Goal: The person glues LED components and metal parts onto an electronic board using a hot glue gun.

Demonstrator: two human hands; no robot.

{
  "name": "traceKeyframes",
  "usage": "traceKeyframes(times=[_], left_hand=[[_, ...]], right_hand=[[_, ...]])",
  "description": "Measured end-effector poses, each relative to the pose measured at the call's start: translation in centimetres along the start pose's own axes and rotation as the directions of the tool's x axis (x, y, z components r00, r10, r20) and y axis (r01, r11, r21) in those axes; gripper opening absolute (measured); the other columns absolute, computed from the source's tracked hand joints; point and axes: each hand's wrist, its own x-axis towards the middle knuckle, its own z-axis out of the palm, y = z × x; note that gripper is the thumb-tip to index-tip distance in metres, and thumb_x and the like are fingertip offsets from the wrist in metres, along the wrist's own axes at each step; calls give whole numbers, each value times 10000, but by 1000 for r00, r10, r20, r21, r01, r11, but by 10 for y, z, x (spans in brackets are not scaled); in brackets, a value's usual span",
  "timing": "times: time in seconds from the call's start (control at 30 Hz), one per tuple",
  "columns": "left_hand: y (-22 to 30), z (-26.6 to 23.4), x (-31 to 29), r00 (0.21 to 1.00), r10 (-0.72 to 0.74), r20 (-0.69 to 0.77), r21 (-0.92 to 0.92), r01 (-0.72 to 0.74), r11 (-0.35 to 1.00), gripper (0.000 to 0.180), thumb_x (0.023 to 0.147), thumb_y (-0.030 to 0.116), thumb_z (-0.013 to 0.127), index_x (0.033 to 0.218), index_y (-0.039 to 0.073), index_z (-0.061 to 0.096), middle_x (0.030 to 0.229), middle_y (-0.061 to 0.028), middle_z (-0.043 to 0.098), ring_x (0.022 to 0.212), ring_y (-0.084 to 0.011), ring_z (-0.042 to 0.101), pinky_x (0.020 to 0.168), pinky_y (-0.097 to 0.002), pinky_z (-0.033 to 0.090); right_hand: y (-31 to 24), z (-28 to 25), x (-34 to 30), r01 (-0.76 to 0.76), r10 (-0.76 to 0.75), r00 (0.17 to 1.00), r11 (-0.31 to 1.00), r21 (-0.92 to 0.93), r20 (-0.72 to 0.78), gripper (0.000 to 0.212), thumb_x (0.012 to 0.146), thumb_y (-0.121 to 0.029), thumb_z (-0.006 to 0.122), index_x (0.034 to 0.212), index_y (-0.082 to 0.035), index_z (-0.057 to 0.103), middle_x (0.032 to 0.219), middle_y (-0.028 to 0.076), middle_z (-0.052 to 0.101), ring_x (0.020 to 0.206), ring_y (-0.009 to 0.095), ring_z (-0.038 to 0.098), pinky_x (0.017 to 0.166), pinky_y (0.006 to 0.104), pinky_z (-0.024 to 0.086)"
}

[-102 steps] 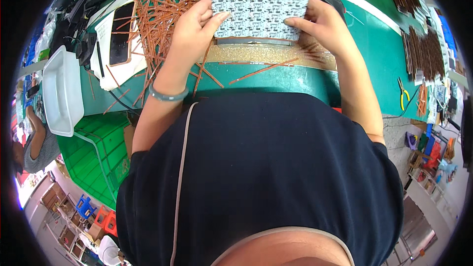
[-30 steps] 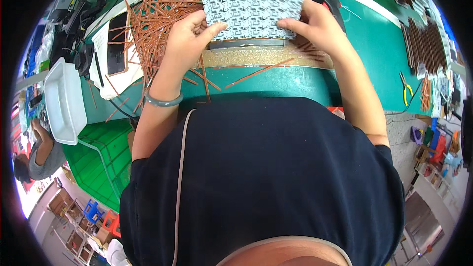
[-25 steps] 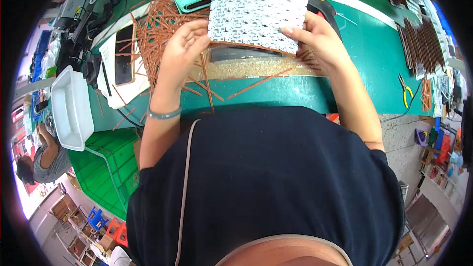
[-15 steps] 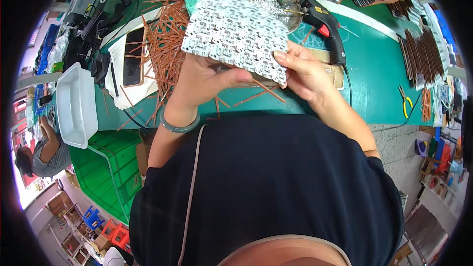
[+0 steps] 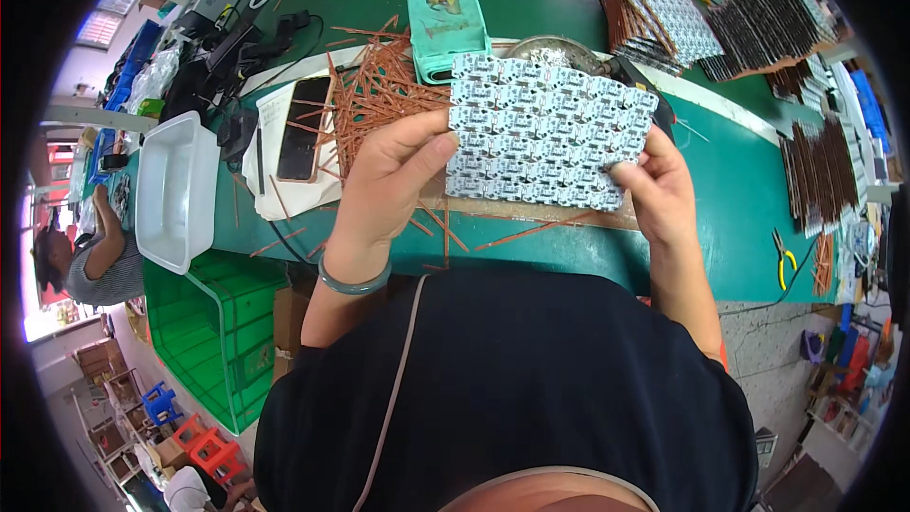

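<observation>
A white circuit board panel with rows of small dark parts is held up above the bench, its patterned face toward me. My left hand grips its left edge, the thumb in front and the fingers partly hidden behind. At the lower right edge my right hand pinches it, thumb on the front. Behind the panel, a round metal dish and a black tool are mostly covered. Left of the panel lies a heap of thin copper-brown strips. A teal plastic box stands just beyond the panel.
A phone rests on white paper at the left, near a white plastic tub. Stacked board panels fill the far right. Yellow-handled pliers lie at the right. A green crate stands below the bench; another person is at far left.
The panel has swung from a tilted position to nearly level and faces me squarely. Both hands have shifted to its sides. The view has moved, showing more of the bench's far side.
</observation>
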Motion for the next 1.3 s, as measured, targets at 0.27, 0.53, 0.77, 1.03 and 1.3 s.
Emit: traceKeyframes(times=[0.27, 0.53, 0.77, 1.03, 1.3], left_hand=[[-3, 3, -3, 996, -67, 66, -324, 85, 942, 281, 882, 34, 483, 1133, -90, 500, 1060, -135, 589, 951, -167, 579, 831, -286, 471], [-6, -1, -6, 996, -77, 45, -263, 87, 961, 289, 874, 52, 502, 1138, -66, 508, 1003, -94, 612, 828, -95, 587, 649, -195, 462], [-9, -7, -7, 993, -116, 27, -233, 119, 965, 288, 880, 72, 501, 1136, -59, 514, 982, -80, 617, 811, -77, 578, 628, -181, 441], [-10, -3, -3, 995, -65, 81, -285, 85, 955, 277, 891, 38, 462, 1138, -83, 501, 1043, -125, 599, 935, -162, 584, 830, -290, 472], [-11, 0, -4, 998, -57, 22, -265, 61, 962, 285, 906, 43, 442, 1157, -82, 488, 1077, -131, 581, 974, -169, 567, 857, -298, 453]], right_hand=[[13, -17, 0, 46, -34, 998, 976, 213, -61, 226, 894, -130, 491, 1054, 20, 544, 952, 66, 607, 838, 114, 567, 745, 248, 456], [16, -13, 2, -15, 36, 997, 960, 280, -71, 227, 894, -130, 491, 1053, 25, 538, 910, 61, 607, 780, 101, 566, 683, 222, 463], [15, -14, 1, 0, 30, 995, 948, 317, -91, 229, 888, -137, 500, 1054, 18, 533, 937, 69, 602, 832, 119, 567, 744, 255, 461], [13, -14, -2, 93, -91, 996, 928, 360, -23, 334, 844, -204, 574, 1085, 22, 526, 1060, 103, 585, 995, 176, 543, 897, 333, 406], [10, -11, -6, 86, -102, 995, 924, 372, 23, 412, 857, -202, 557, 1170, 51, 473, 1111, 128, 567, 1028, 196, 540, 898, 337, 412]])
